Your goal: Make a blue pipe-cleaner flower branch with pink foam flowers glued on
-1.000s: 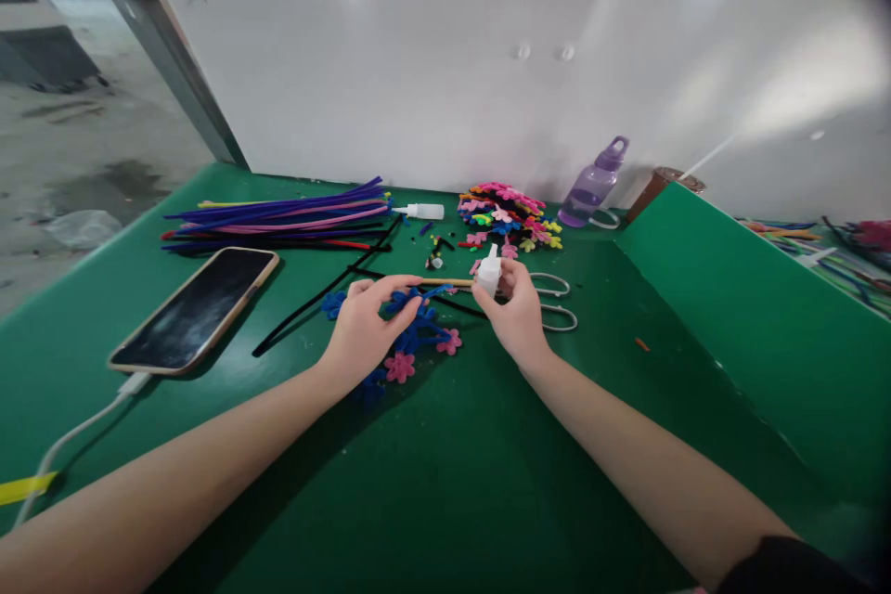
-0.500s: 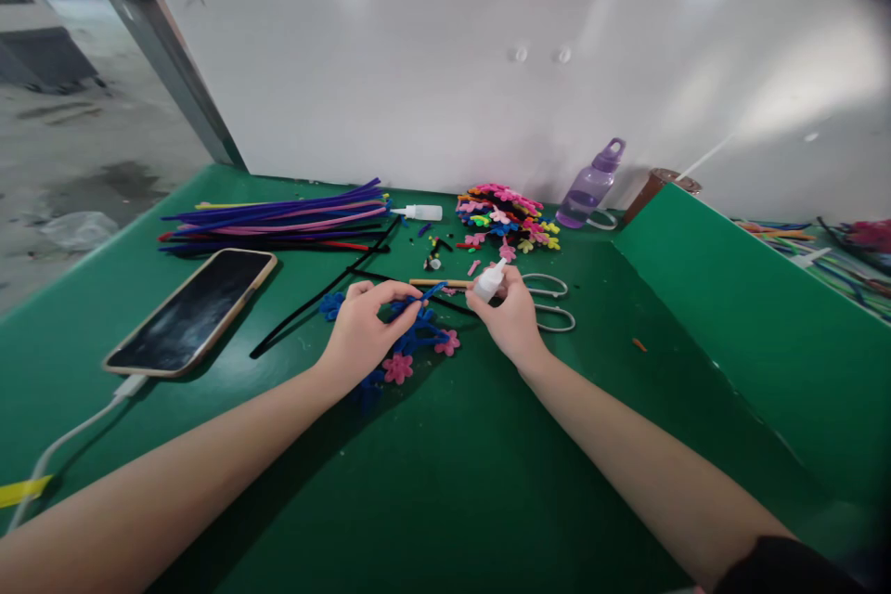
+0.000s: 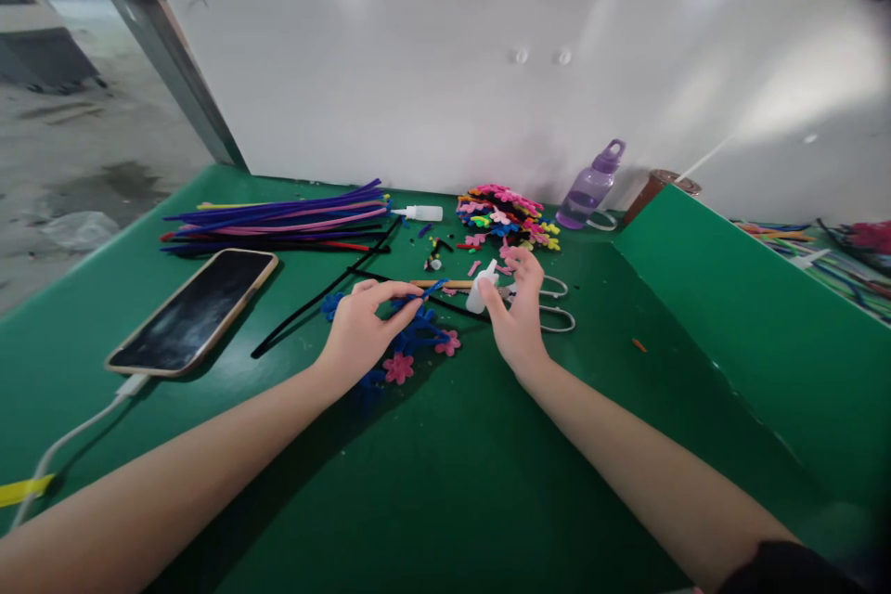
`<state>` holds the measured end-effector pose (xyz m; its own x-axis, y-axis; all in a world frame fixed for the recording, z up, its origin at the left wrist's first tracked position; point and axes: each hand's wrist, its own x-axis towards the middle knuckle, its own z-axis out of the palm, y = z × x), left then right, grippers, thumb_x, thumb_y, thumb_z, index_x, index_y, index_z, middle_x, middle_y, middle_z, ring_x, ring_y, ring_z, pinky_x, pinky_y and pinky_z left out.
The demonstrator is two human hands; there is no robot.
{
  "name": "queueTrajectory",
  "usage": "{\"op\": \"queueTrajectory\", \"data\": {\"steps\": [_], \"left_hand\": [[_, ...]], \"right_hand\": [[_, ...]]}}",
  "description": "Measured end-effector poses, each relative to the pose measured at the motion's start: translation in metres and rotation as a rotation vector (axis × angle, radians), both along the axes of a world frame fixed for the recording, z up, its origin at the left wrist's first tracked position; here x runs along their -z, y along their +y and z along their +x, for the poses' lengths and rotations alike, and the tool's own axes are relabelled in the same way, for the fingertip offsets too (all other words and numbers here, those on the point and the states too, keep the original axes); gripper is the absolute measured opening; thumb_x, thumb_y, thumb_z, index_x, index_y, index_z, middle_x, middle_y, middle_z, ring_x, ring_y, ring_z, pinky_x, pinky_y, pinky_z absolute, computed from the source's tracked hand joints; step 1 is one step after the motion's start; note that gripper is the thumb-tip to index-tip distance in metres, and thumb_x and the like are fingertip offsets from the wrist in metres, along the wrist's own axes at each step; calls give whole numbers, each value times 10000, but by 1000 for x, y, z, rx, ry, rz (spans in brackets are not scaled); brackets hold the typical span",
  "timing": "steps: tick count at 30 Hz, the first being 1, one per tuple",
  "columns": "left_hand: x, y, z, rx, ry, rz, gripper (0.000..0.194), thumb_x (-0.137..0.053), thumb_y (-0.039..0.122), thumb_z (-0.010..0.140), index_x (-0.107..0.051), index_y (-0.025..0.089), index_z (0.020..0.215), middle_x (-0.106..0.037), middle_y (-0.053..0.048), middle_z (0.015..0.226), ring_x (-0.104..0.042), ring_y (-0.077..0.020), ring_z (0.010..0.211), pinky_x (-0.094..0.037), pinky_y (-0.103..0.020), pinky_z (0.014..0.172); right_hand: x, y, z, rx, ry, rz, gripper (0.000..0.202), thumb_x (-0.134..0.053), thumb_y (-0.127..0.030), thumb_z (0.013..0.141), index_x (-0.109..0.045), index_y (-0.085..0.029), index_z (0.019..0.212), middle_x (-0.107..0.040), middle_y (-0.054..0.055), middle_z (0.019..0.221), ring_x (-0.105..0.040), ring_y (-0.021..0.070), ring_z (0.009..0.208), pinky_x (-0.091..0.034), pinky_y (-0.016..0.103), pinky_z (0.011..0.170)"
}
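My left hand pinches a blue pipe cleaner between thumb and forefinger, its tip pointing up to the right. Under and around that hand lie blue pipe-cleaner flowers, partly hidden, and pink flowers. A small white glue bottle with a pointed nozzle stands nearly upright at my right hand. The fingers of this hand are spread away from the bottle; its thumb overlaps the bottle's edge, and whether they touch is unclear. Scissors lie partly behind the right hand.
Bundled pipe cleaners and a phone on a cable lie left. Black pipe cleaners cross mid-table. Behind are a second glue bottle, a flower pile and a purple water bottle. A green panel rises right.
My right hand has opened its fingers from around the glue bottle, which now stands more upright and a little lower. My left hand has barely moved and keeps its pinch.
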<state>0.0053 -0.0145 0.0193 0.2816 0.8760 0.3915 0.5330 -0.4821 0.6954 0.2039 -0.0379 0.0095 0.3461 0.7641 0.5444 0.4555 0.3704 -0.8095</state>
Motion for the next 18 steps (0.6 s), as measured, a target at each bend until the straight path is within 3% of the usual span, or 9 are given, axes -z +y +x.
{"op": "queueTrajectory", "data": {"steps": [4, 6, 10, 13, 18], "left_hand": [[-11, -1, 0, 4, -161, -71, 180, -578, 347, 779, -665, 218, 870, -677, -22, 911, -612, -169, 810, -481, -287, 757], [-16, -1, 0, -12, -243, -152, 202, -592, 362, 770, -661, 201, 870, -678, -21, 821, -614, -153, 727, -491, -265, 692], [-22, -7, 3, -46, -343, -264, 267, -643, 405, 723, -673, 183, 867, -669, -21, 742, -595, -145, 655, -477, -243, 585], [-25, -14, 7, -24, -390, -331, 251, -680, 389, 691, -689, 184, 835, -680, -20, 750, -600, -145, 660, -479, -236, 571], [-26, -24, 13, 78, -448, -458, 238, -676, 358, 703, -702, 194, 875, -706, -25, 820, -623, -159, 706, -500, -250, 604]], "right_hand": [[-8, -10, -5, 110, -95, 217, 400, -528, -278, 784, -361, -251, 1146, -412, 87, 1152, -443, 225, 1110, -360, 449, 971], [-12, -17, -9, 65, -132, 271, 336, -574, -245, 751, -420, -255, 1050, -443, 65, 1049, -470, 222, 1049, -383, 441, 933], [-15, -32, -22, -261, -197, 55, 154, -584, -214, 766, -523, -246, 904, -541, 27, 872, -535, 186, 870, -447, 373, 802], [-15, -37, -30, -322, -70, -114, 186, -622, -284, 754, -553, -238, 921, -580, 29, 874, -546, 170, 773, -479, 347, 714], [-15, -38, -37, -374, 350, -297, 218, -663, -329, 717, -563, -223, 879, -591, 14, 844, -562, 135, 681, -507, 281, 575]]}}
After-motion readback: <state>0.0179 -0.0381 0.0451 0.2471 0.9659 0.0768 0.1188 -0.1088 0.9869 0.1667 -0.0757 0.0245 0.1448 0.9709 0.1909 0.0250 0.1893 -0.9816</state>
